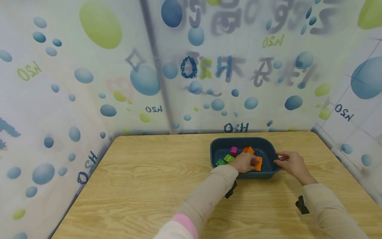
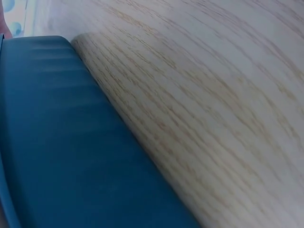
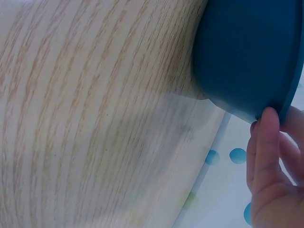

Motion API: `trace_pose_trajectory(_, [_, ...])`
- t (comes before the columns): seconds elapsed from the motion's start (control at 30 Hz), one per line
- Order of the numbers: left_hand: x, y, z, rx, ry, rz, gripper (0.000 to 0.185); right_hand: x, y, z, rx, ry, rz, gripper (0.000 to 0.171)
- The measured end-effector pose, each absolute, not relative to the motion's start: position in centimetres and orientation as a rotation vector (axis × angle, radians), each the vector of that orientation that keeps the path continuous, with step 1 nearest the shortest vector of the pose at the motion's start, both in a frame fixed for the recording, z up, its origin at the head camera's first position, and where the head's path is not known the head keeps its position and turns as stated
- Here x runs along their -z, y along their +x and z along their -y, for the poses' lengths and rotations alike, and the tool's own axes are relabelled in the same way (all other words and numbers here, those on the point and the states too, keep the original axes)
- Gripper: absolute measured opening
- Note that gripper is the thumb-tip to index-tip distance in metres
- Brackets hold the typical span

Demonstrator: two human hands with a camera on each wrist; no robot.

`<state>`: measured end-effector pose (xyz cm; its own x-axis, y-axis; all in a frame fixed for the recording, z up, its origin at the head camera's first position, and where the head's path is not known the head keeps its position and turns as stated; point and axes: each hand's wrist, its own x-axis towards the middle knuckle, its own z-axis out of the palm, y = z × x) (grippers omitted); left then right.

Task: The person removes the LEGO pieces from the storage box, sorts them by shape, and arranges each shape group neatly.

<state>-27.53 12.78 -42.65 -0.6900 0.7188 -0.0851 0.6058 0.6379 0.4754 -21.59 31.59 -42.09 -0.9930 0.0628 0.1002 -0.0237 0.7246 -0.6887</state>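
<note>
- Right of centre on the worktop [image 1: 143,186], the dark blue tub [image 1: 216,149] lies with its long axis left-to-right.
- Left hand [image 1: 245,162] reaches inside, fingers curled on an orange brick [image 1: 259,163].
- Right hand [image 1: 290,163] grips the tub's right rim.

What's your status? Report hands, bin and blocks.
Left hand in the bin, gripping an orange block. Right hand holds the rim. Nothing in the way.

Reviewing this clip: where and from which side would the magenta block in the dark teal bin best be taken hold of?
Probably from above, pinching the two side faces of the magenta block. It sits deep in the bin, whose walls bar a sideways approach, with the green blocks close in front. The left hand is already inside; the right hand holds the rim.
</note>
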Motion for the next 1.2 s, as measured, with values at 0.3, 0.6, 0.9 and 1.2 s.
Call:
trace_pose_trajectory(0.3, [42.78, -27.77, -12.92, -0.623, 1.086, -2.576, 0.029, 41.95, -21.55, -31.55, -1.152, -0.022, 2.805, 0.04])
trace_pose_trajectory(0.6, [43.18, -28.0, -12.93, -0.633, 1.072, -2.563, 0.032, 41.78, -21.41, -31.44, -1.153, -0.024, 2.799, 0.04])
trace_pose_trajectory(0.9, [42.96, -28.14, -13.07, -0.536, 1.018, -2.567, 0.032, 42.09, -21.7, -31.5, -1.136, -0.008, 2.782, 0.038])
trace_pose_trajectory(1.2, [42.73, -28.16, -13.23, -0.483, 1.055, -2.565, 0.029, 42.06, -21.62, -31.57, -1.142, -0.026, 2.79, 0.039])
